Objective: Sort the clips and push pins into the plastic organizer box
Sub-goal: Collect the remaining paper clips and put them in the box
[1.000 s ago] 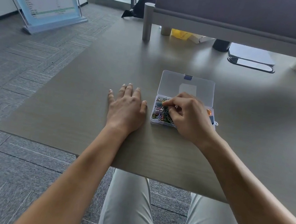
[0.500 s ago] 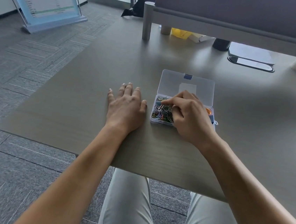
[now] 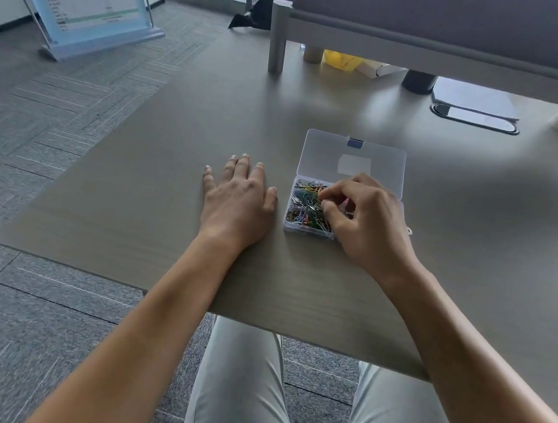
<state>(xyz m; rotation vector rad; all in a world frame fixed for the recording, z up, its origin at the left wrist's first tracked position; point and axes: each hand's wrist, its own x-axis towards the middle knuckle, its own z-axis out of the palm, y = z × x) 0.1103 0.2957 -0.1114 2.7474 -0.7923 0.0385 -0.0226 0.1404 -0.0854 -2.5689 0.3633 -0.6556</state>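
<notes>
table: grey wood-grain tabletop (image 3: 351, 98), fills centre of frame
box: clear plastic organizer box (image 3: 352, 157), frame centre, lid open
left hand (image 3: 237, 203): flat on table, fingers straight, beside box
right hand (image 3: 369, 221): over box, fingertips pinching among clips
clips: coloured wire paper clips (image 3: 305, 207), box's left compartment

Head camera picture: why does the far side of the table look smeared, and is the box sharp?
Head view: a soft blurred patch covers the table beyond the box; window light leaves pale glare there; box and paper clips stay fairly sharp; wide-angle lens bends the edges.
</notes>
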